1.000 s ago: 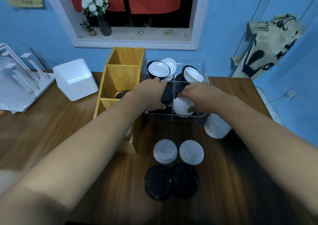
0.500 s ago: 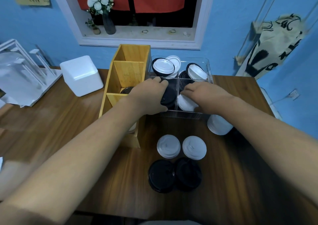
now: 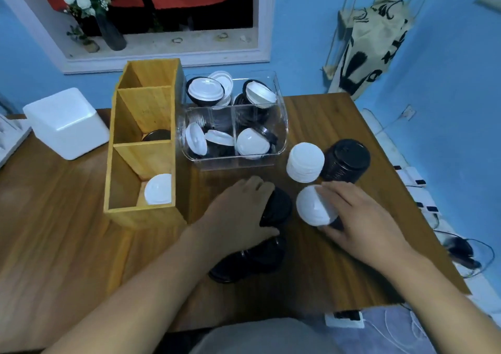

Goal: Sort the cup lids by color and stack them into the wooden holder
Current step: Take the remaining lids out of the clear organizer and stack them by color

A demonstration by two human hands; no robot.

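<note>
You will find no word, label, brand or number here that can be read. The cream cloth [image 3: 371, 42] hanging on the blue wall [image 3: 447, 88] bears bold black brush-like marks, too unclear to make out as characters.

Black lid [image 3: 279, 207] in left hand [image 3: 238, 215], white lid [image 3: 311, 207]

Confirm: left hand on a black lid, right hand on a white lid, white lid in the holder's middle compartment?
Wrong compartment. The head view shows the white lid in the wooden holder's nearest compartment; the middle one holds a black lid. The rest stands.
</note>
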